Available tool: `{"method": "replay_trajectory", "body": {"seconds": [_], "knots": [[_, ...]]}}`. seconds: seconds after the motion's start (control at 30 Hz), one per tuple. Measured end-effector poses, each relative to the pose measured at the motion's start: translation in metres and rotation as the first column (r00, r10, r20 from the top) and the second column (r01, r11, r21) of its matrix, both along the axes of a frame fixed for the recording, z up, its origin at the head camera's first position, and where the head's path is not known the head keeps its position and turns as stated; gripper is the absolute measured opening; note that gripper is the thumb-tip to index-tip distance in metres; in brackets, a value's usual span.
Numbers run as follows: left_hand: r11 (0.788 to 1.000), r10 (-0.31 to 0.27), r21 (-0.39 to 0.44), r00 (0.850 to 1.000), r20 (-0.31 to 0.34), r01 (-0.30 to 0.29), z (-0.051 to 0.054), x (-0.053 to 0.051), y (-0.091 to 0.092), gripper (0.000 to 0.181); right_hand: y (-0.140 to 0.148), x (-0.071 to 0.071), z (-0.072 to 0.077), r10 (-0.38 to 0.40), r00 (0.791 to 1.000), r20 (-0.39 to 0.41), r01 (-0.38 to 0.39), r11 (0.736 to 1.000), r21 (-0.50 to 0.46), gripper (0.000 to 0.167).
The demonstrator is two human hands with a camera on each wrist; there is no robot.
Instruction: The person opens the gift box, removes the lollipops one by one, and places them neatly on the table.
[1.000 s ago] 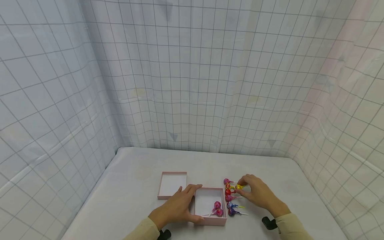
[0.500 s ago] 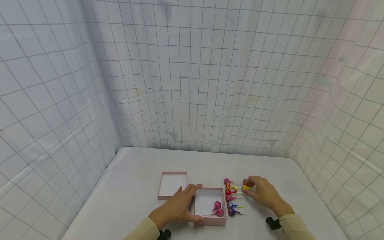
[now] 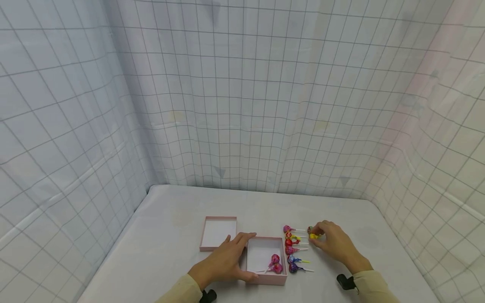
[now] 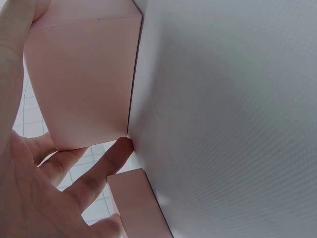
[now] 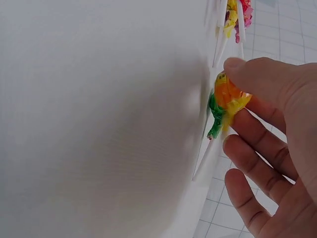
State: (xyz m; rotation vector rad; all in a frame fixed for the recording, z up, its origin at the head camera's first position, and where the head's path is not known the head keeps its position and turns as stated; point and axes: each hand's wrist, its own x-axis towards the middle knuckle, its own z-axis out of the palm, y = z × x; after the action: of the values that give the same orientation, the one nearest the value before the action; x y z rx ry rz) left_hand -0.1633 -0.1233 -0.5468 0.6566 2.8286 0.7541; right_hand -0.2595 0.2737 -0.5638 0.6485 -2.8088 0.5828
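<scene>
A pink box [image 3: 267, 279] with a white inside holds two pink-wrapped lollipops [image 3: 275, 263] near its front right corner. My left hand [image 3: 225, 261] grips the box from its left, thumb at the front side and fingers toward the back corner. The left wrist view shows its pink wall [image 4: 84, 84] between thumb and fingers. Right of the box, my right hand [image 3: 335, 244] pinches a yellow-orange lollipop [image 5: 231, 96] between thumb and forefinger, its other fingers loosely bent. A green-wrapped lollipop [image 5: 215, 116] lies just behind it, partly hidden.
A column of several lollipops [image 3: 291, 250], red, pink, yellow and blue, lies along the box's right side, sticks pointing right. The shallow pink lid [image 3: 218, 232], inside up, rests behind my left hand. Grid-patterned curtains [image 3: 242, 105] enclose the white table [image 3: 166, 235].
My right hand has moved a little to the right with the yellow lollipop, away from the column beside the box. The left hand has stayed on the box.
</scene>
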Motion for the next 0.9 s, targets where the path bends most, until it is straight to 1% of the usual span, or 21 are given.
{"method": "replay_trajectory", "body": {"seconds": [0.2, 0.4, 0.57, 0.7, 0.9], "knots": [[1.000, 0.001, 0.004, 1.000, 0.011, -0.001, -0.0025, 0.0000, -0.0005, 0.124, 0.0001, -0.0009, -0.0005, -0.003, 1.000, 0.010, 0.003, 1.000, -0.002, 0.022], [1.000, 0.000, 0.000, 1.000, 0.008, 0.000, -0.0011, 0.0009, -0.0002, 0.125, -0.0008, -0.0012, 0.0008, 0.014, 1.000, 0.012, -0.013, 1.000, -0.017, 0.020], [1.000, -0.009, 0.002, 1.000, -0.001, 0.009, -0.0034, -0.0004, -0.0004, 0.125, 0.0006, -0.0017, 0.0007, 0.006, 1.000, 0.017, -0.006, 1.000, -0.023, 0.020], [1.000, -0.004, 0.002, 1.000, 0.002, 0.004, -0.0034, 0.0001, -0.0005, 0.125, 0.0025, -0.0017, 0.0007, -0.003, 1.000, 0.023, 0.003, 1.000, -0.026, 0.019], [1.000, 0.004, 0.003, 1.000, 0.006, -0.004, -0.0022, 0.0011, -0.0002, 0.125, 0.0028, 0.0005, 0.0027, 0.023, 1.000, 0.019, -0.022, 0.998, -0.057, 0.020]]}}
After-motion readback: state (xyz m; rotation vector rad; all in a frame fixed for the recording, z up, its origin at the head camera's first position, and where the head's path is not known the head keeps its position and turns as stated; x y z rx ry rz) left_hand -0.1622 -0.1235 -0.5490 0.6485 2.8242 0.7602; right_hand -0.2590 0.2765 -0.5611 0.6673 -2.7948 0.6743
